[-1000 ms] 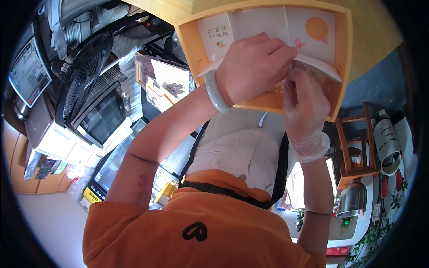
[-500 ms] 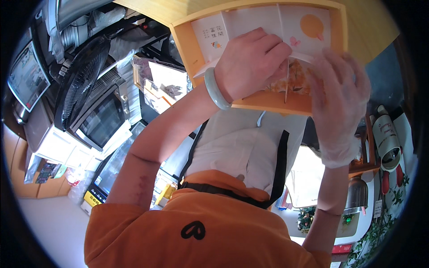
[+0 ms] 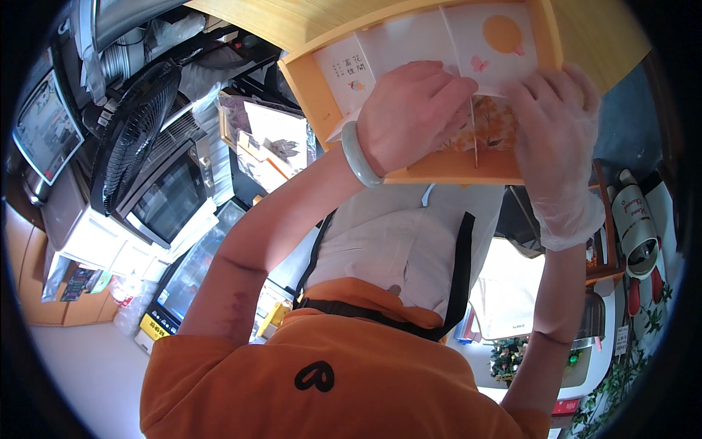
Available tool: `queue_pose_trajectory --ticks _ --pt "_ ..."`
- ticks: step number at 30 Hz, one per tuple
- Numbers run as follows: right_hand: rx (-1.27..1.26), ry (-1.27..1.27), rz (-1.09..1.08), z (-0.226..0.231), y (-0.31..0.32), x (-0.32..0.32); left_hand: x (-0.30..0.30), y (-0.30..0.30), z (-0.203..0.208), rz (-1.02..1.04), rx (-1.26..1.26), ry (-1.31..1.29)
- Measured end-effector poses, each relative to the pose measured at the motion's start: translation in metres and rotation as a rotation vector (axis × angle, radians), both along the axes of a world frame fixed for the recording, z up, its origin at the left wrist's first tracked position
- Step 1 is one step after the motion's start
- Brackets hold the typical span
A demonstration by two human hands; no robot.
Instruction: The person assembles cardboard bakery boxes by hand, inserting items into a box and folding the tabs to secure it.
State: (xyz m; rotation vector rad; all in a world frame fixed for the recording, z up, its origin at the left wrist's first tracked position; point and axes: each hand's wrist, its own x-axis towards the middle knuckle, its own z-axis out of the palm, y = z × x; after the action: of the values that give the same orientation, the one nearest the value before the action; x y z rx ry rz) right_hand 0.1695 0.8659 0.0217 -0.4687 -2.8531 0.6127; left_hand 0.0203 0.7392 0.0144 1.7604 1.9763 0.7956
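A shallow orange-yellow box (image 3: pixel 303 95) with a printed white lining lies in front of me, parted into compartments by thin white dividers (image 3: pixel 473 132). My left hand (image 3: pixel 413 110), bare and with a pale bangle (image 3: pixel 357 157) at the wrist, reaches inside with fingers bent closed over the long divider near its crossing; the fingertips are partly hidden. My right hand (image 3: pixel 559 124) wears a clear plastic glove. Its fingers curl at the right end of that divider, beside the box's right wall. An orange floral print (image 3: pixel 490 121) shows in the near compartment between my hands.
The box rests on a wooden tabletop (image 3: pixel 607 33). To the left stand a black fan (image 3: pixel 135 139), a dark-screened appliance (image 3: pixel 172 201) and a bagged white item (image 3: pixel 274 132). On the right are a white cylindrical container (image 3: pixel 632 216) and green vines (image 3: pixel 614 395).
The box has shifted slightly up in view. My right hand has moved up, its fingers now bent near the right wall. My left hand has moved slightly down relative to the box.
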Motion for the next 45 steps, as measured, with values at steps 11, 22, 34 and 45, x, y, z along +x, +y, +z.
queue_pose_trajectory --ticks 11,22,34,45 --pt "-0.156 -0.005 0.038 -0.004 0.0 -0.005 0.006 -0.002 -0.01 0.07 0.112 0.064" --pt "-0.211 0.053 0.051 -0.006 0.005 -0.005 0.014 0.001 -0.006 0.141 0.03 0.026" --pt "-0.237 0.098 0.089 -0.006 0.005 -0.007 0.017 -0.002 0.005 0.141 -0.012 -0.076" --pt "-0.192 -0.006 0.113 0.003 0.002 -0.01 0.017 -0.005 0.004 0.157 -0.039 -0.082"
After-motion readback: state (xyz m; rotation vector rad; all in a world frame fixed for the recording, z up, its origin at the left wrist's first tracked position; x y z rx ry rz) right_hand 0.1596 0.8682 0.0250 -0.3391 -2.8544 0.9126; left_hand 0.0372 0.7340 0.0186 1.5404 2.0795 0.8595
